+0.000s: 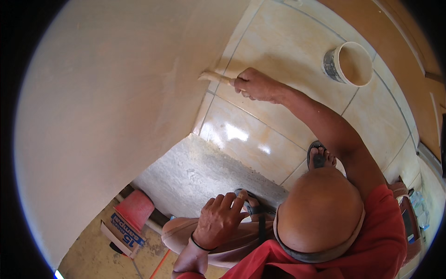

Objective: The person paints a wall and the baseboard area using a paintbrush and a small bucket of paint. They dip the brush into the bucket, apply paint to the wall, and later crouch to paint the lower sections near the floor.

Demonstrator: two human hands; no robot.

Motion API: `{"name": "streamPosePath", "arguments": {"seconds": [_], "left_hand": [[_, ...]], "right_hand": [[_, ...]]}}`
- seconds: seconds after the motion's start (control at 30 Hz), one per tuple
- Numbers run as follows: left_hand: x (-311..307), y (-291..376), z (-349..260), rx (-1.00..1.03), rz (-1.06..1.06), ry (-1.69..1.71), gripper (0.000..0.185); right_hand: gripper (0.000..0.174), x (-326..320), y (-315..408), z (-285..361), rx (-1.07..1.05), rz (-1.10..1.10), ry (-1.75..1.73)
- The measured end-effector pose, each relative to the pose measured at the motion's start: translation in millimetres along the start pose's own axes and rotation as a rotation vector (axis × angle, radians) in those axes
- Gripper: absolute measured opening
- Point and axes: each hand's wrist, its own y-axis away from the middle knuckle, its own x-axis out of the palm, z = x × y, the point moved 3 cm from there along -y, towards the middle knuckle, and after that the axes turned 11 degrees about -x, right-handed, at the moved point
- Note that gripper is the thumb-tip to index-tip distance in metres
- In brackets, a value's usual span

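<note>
My right hand (pixel 256 85) is closed around a pale-handled brush (pixel 217 77). The brush tip touches the lower part of a smooth beige wall (pixel 122 87), just above the narrow tile strip at its foot. My left hand (pixel 219 219), with a dark band at the wrist, is palm down over my bent leg; its fingers are slightly spread and no object shows in it. Its underside is hidden. To the upper right, a plastic tub (pixel 332 66) of beige, paint-like material stands on the tiled floor (pixel 285 38).
A rough concrete strip (pixel 195 171) borders the tiles. Below it are a red bucket (pixel 137 209) and a printed cardboard piece (pixel 120 235). A brown panelled door (pixel 397 35) is at the upper right; clear plastic bottles (pixel 420 209) stand at the right. My sandalled foot (pixel 318 157) rests on the tiles.
</note>
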Motion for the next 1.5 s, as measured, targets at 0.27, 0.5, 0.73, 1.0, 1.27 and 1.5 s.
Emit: {"name": "streamPosePath", "arguments": {"seconds": [0.27, 0.5, 0.73, 1.0, 1.27, 1.5], "left_hand": [[0.9, 4.0, 0.9, -0.017, 0.023, 0.032, 0.067], [-3.3, 0.8, 0.2, -0.018, -0.005, 0.003, 0.068], [0.0, 10.7, 1.3, -0.021, 0.005, 0.005, 0.070], [-2.0, 6.9, -2.0, -0.010, 0.041, -0.012, 0.070], [2.2, 6.6, -2.3, -0.015, 0.016, -0.006, 0.067], [-3.5, 2.0, -7.2, 0.006, 0.044, -0.010, 0.067]], "right_hand": [[0.040, -77.5, -3.3, 44.3, -0.139, -0.614, -0.264], [0.043, 36.8, 26.4, 36.2, -0.016, 0.109, -0.021], [0.040, -66.8, 29.9, 120.9, -0.273, -0.342, -0.087], [0.040, 9.8, 10.2, 94.2, -0.306, -0.264, -0.032], [0.042, -10.2, 42.3, 106.1, -0.328, -0.283, -0.343], [0.034, -60.5, -12.8, 140.2, -0.492, -0.517, -0.077]]}}
